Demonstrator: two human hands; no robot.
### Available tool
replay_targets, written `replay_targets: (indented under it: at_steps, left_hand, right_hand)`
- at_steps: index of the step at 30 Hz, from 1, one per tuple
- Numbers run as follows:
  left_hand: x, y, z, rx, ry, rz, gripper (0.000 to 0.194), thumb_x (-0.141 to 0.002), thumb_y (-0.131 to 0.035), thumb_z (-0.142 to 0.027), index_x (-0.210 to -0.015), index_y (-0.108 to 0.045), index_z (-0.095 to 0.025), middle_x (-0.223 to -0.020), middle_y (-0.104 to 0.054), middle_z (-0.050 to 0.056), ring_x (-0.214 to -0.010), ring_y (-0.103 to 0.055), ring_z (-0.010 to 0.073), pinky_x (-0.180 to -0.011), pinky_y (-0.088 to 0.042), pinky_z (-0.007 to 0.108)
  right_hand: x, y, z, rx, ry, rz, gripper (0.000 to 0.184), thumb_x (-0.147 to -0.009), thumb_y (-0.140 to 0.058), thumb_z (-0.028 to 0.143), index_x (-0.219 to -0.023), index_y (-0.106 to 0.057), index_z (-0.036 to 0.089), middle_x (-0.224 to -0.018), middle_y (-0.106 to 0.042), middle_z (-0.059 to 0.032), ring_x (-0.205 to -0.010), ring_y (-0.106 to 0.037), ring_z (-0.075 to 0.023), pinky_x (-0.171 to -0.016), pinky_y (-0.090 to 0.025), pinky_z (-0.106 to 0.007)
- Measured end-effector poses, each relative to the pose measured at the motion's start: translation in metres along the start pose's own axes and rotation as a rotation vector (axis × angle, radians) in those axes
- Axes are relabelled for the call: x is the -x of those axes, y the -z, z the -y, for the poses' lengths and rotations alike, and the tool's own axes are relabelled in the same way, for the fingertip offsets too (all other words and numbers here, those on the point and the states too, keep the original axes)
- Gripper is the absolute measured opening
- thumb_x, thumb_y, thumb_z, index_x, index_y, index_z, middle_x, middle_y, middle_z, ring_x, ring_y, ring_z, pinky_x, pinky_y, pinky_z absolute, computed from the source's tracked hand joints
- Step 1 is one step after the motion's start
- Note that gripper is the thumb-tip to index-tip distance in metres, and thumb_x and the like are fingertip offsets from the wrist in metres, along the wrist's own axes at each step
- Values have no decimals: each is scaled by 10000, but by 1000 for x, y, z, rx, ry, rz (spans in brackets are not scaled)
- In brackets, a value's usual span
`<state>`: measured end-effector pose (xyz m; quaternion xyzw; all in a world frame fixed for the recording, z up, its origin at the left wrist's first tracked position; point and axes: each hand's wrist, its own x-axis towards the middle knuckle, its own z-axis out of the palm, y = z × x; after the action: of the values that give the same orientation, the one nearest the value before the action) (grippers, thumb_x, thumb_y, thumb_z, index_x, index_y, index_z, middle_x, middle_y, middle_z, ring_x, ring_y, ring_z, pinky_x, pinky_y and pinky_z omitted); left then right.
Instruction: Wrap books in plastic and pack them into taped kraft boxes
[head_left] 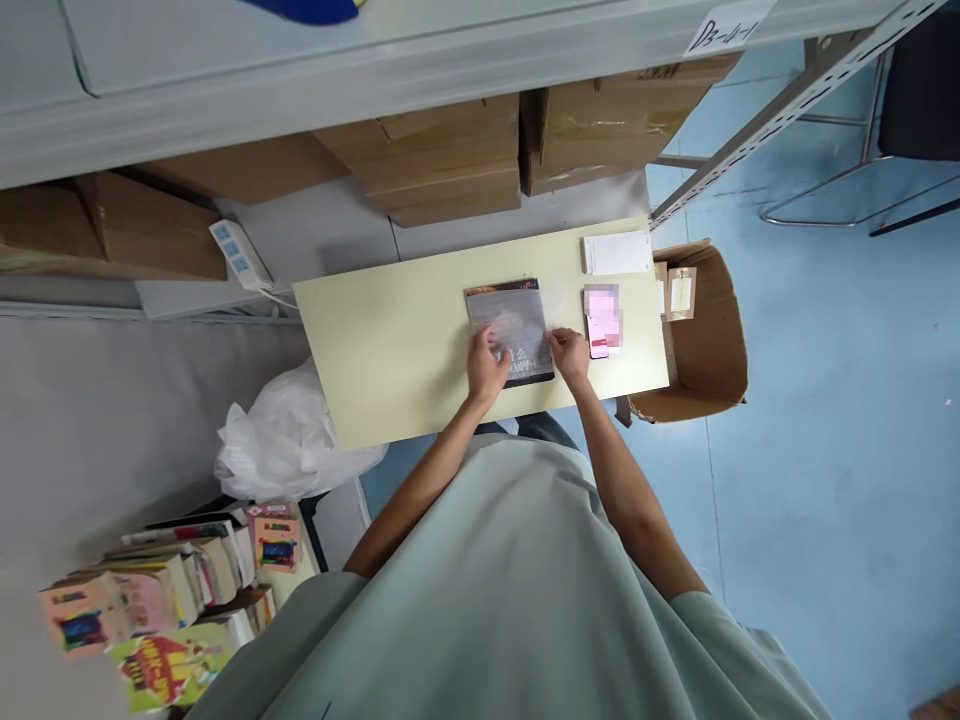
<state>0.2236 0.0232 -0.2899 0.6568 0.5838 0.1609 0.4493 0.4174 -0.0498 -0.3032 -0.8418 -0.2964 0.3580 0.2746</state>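
A dark book (517,320) lies flat on the pale yellow table. A greyish, see-through plastic sleeve (525,312) seems to cover most of it, leaving a dark strip at the far edge. White lettering shows near its lower part. My left hand (487,365) rests on the book's left side, thumb and fingers apart. At the right edge, my right hand (570,354) has its fingertips pinched together on the rim of the sleeve. Just right of that hand is a pink-screened phone (598,338), partly blurred out.
A white box (617,253) sits at the table's (390,350) far right corner. An open carton (709,350) with small boxes adjoins the right end. Cardboard boxes (450,150) and a power strip (240,255) line the back under a metal shelf. Plastic bags (285,435) and stacked books (180,580) are left.
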Motion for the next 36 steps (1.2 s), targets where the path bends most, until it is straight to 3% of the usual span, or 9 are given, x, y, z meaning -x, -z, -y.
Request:
replay_targets:
  at_steps: [3, 6, 8, 11, 16, 22, 26, 31, 36]
  left_hand:
    - [-3, 26, 12, -114, 131, -105, 447, -933, -745, -207, -1361, -620, -194, -1351, -663, 168, -1091, -734, 261, -1083, -574, 441]
    - [-7, 31, 17, -157, 220, -33, 358, -914, -777, -206, -1247, -646, -188, -1285, -684, 151, -1047, -741, 258, -1061, -571, 435]
    - [-9, 28, 18, -168, 233, -5, 316, -906, -783, -199, -1194, -653, -185, -1258, -699, 144, -1054, -738, 254, -1051, -566, 422]
    - [-14, 22, 18, -164, 276, -9, 300, -907, -786, -203, -1173, -650, -183, -1211, -728, 128, -1050, -734, 240, -1021, -568, 391]
    - [-17, 20, 22, -142, 334, 21, 331, -915, -803, -230, -1205, -655, -172, -1218, -753, 121, -1023, -744, 220, -962, -572, 345]
    - [-13, 17, 26, -77, 299, -10, 362, -892, -824, -230, -1211, -658, -185, -1205, -755, 110, -1011, -747, 223, -971, -574, 356]
    - [-9, 23, 30, -37, 267, -31, 359, -873, -828, -222, -1193, -670, -185, -1186, -750, 112, -1026, -742, 239, -998, -577, 384]
    - [-9, 57, 53, 9, 276, -67, 374, -868, -799, -188, -1224, -687, -177, -1190, -757, 116, -1008, -748, 244, -1009, -591, 403]
    - [-12, 113, 92, 19, 307, -151, 418, -855, -790, -167, -1263, -698, -175, -1212, -763, 113, -985, -761, 231, -1028, -596, 397]
  right_hand:
    - [4, -4, 5, 36, 6, -57, 328, -1031, -624, 453, -1158, -792, 201, -1139, -790, -173, -1055, -741, -344, -950, -581, -477]
    - [10, -11, 16, 88, 128, -162, 392, -1070, -549, 353, -1407, -697, 216, -1397, -670, -199, -1313, -637, -370, -1115, -526, -524]
    - [13, -17, 23, 123, 192, -125, 440, -1081, -444, 250, -1467, -656, 236, -1456, -618, -194, -1360, -593, -378, -1133, -514, -537]
    - [14, -23, 30, 187, 145, -36, 502, -1053, -346, 136, -1418, -680, 224, -1395, -642, -189, -1273, -637, -372, -1049, -552, -515]
    - [8, -15, 27, 169, 63, -28, 444, -1041, -450, 141, -1409, -687, 221, -1303, -727, -139, -1088, -735, -280, -985, -573, -413]
    - [-1, 1, 21, 93, 66, -3, 430, -984, -534, 137, -1354, -740, 214, -1241, -790, -117, -1018, -777, -247, -937, -613, -383]
    - [-6, 0, 25, 112, 62, 18, 438, -958, -573, 161, -1353, -751, 226, -1219, -805, -97, -995, -787, -248, -942, -627, -402]
    - [-6, -27, 43, 94, 66, 129, 488, -913, -617, 156, -1383, -730, 219, -1163, -811, -72, -963, -784, -225, -920, -630, -371]
    - [8, -84, 77, 87, 84, 201, 466, -898, -654, 180, -1357, -702, 238, -1131, -810, -54, -936, -767, -217, -915, -622, -375]
